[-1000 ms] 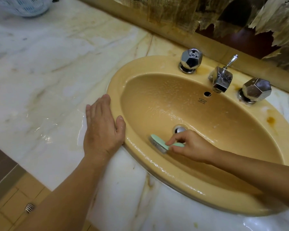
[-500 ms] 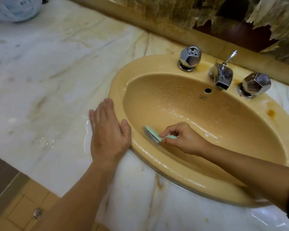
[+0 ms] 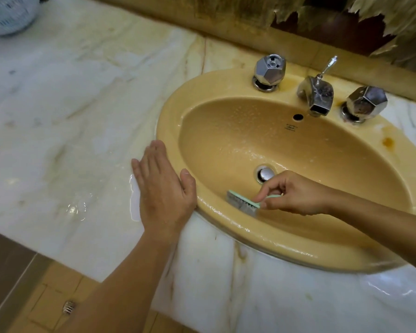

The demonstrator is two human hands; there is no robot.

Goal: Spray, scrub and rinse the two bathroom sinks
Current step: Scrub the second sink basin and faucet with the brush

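Brush [image 3: 244, 203]: now farther right along the sink [image 3: 226, 82] basin's near wall than half a second ago. Right hand [image 3: 296, 194]: shifted right with it. Drain stopper [image 3: 264, 173]: uncovered again, visible beside the knuckles.

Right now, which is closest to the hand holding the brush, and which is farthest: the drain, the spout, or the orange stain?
From the right hand, head view:
1. Drain, just left of its fingers.
2. Spout, at the back rim.
3. Orange stain, on the right rim; nearly as close as the spout, slightly farther.
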